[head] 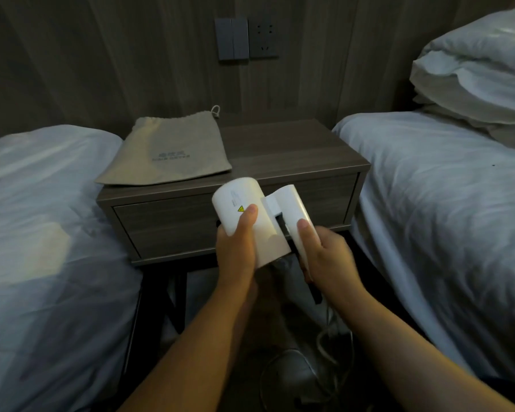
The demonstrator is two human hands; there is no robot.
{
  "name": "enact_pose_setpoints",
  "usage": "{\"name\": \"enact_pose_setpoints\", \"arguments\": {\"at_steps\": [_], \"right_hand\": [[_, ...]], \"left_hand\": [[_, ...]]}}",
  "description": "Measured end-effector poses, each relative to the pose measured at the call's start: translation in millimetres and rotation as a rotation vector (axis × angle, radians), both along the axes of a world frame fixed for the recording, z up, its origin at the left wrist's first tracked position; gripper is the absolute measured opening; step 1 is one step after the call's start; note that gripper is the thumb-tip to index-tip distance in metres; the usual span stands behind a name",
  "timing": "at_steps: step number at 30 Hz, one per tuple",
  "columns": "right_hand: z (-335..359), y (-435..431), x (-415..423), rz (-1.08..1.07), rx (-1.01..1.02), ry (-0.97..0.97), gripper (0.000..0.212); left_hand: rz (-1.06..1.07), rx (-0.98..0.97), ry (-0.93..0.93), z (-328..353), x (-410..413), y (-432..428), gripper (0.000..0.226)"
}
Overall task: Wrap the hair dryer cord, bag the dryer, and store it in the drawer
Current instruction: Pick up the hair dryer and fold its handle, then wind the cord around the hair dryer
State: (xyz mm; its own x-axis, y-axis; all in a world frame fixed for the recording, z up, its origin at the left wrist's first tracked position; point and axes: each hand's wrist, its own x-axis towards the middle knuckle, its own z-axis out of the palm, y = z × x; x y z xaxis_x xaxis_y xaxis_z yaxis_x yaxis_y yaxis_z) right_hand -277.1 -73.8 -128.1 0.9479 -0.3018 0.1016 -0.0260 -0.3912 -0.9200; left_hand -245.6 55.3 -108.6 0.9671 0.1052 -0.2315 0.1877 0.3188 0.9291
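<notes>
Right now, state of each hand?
Left hand: closed around the hair dryer barrel.
Right hand: closed on the dryer's folding handle.

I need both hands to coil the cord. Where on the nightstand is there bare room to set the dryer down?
The right half of the dark wooden nightstand top is bare, bordered by the beige drawstring cloth bag on its left and the white-sheeted bed on its right. The left half is crowded: the bag covers it and overhangs the corner.
</notes>
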Motion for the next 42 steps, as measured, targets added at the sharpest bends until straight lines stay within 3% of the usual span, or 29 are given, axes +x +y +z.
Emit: {"name": "enact_pose_setpoints", "arguments": {"at_steps": [5, 7, 9, 12, 14, 16, 19, 25, 29, 38, 42], "right_hand": [[9.7, -11.1, 2.0, 0.008, -0.09, 0.078, 0.038], [20.1, -24.0, 1.2, 0.0, -0.189, 0.034, 0.038], [27.4, -36.5, -0.6, -0.018, -0.322, -0.012, 0.039], [32.4, -53.4, -3.6, -0.026, -0.503, -0.033, 0.036], [34.8, -60.6, -6.4, 0.019, -0.604, -0.028, 0.033], [38.6, -65.9, -7.6, 0.082, -0.667, -0.011, 0.038], [47.2, -68.8, -10.2, 0.181, -0.669, 0.023, 0.038], [54.5, -71.9, -14.7, 0.317, -0.71, 0.035, 0.039], [56.1, -75.8, -15.4, 0.288, -0.562, 0.034, 0.029], [41.9, -103.5, -1.5, 0.161, 0.239, -0.088, 0.019], [30.3, -118.4, 3.0, 0.253, 0.578, -0.1, 0.022]], "left_hand": [[-0.182, -0.068, 0.104, -3.6, -0.4, 1.8, 0.016], [-0.299, -0.023, 0.109, -1.9, 2.6, 7.8, 0.024], [-0.371, 0.119, 0.099, -1.1, 8.5, 15.6, 0.059], [-0.355, 0.577, -0.12, 0.2, 17.3, 26.9, 0.099], [-0.419, 0.961, -0.368, 0.5, 18.1, 30.0, 0.104], [-0.594, 1.195, -0.539, 0.2, 16.4, 30.7, 0.098], [-0.842, 1.25, -0.51, -3.3, 11.7, 28.8, 0.093], [-0.891, 1.304, -0.541, -2.3, 3.7, 23.6, 0.089], [-0.864, 1.291, -0.583, 3.1, -0.3, 24.4, 0.081], [-0.9, 0.853, -0.378, 3.3, 10.0, 44.9, 0.069], [-0.834, 0.721, -0.318, -0.7, 12.5, 44.8, 0.059]]}}
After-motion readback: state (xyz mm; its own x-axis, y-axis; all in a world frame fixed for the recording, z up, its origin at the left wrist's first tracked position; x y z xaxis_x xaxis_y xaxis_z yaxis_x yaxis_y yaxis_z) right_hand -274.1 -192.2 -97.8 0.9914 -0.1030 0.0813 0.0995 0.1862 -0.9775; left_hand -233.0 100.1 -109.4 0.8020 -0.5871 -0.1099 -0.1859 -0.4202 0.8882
